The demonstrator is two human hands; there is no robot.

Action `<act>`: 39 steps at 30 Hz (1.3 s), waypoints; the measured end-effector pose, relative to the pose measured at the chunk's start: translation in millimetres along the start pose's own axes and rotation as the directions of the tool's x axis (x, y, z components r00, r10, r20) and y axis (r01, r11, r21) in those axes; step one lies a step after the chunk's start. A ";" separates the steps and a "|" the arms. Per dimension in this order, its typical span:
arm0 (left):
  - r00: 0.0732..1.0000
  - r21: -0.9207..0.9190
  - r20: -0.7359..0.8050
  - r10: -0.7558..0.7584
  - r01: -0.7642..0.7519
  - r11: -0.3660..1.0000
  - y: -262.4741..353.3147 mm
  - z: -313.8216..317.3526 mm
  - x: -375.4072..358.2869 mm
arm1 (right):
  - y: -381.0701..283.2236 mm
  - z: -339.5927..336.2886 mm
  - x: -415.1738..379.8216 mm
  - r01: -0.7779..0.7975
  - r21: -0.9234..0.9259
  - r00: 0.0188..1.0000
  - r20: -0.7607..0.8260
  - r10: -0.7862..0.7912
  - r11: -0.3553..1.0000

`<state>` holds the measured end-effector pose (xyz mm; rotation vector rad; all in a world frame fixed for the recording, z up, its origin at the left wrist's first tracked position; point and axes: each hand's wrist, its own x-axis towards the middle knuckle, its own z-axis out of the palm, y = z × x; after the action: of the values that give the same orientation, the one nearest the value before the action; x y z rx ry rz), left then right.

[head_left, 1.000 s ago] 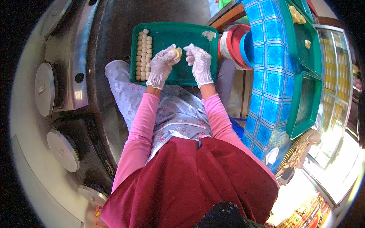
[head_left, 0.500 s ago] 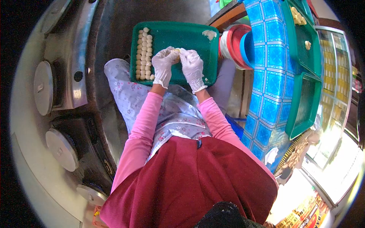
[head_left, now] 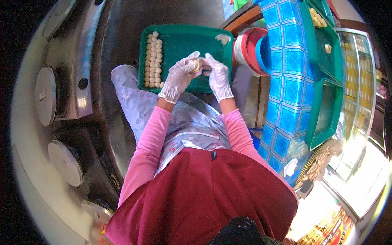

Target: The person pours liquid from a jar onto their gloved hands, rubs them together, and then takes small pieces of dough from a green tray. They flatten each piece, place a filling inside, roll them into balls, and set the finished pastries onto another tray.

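Observation:
My left hand (head_left: pixel 180 76), in a thin white glove, is closed around a small pale dough ball (head_left: pixel 197 65) above a green tray (head_left: pixel 179 37). Just to the right, my gloved right hand (head_left: pixel 219 77) has its fingers apart and curved toward the ball, with fingertips close to its right side. Several finished-looking dough balls (head_left: pixel 153 61) stand in tight rows along the tray's left side. A flattened white lump of dough (head_left: pixel 223 39) lies in the tray's far right corner. The tray rests across the lap.
On the right is a table with a blue checked cloth (head_left: pixel 281 94), carrying green trays (head_left: pixel 325 112) and some pale pieces (head_left: pixel 317 18). Red and blue basins (head_left: pixel 264 53) stand beside the lap tray. To the left are a metal stove (head_left: pixel 73 94) and round lids (head_left: pixel 65 163).
Both hands were pinched together at the dough; now the right fingers have parted and moved right. The left hand has turned and shifted slightly right, with the dough ball in it.

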<state>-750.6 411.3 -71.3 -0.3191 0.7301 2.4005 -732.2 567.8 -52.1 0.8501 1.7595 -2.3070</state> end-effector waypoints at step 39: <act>0.995 -0.012 -0.043 -0.091 0.091 0.996 -7.6 -3.7 0.8 | 30.0 -1.1 -23.8 0.310 0.031 0.947 0.079 -0.311 0.950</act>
<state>-746.3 414.7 -77.9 -0.4014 0.7085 2.3180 -699.5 553.6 -66.0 0.4984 1.9607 -2.5077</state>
